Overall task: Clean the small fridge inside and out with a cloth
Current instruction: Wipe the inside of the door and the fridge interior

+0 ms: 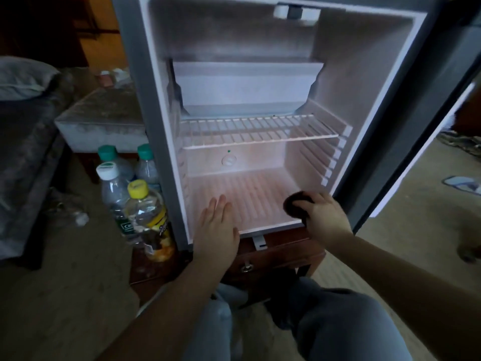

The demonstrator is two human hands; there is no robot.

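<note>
The small fridge (145, 105) stands open in front of me, its white inside lit and bare of food. One wire shelf (257, 131) sits halfway up, under a small freezer box (244, 87). My right hand (325, 214) grips a dark bunched cloth (295, 203) on the ribbed floor of the fridge, at its front right corner. My left hand (217, 227) lies flat with straight fingers on the front left of the same floor.
The fridge door (426, 142) hangs open at the right. Several plastic bottles (140, 209) stand on the floor beside the fridge's left side. A wooden drawer cabinet (281, 254) is under the fridge. A bed (28, 142) lies at left. My knees are below.
</note>
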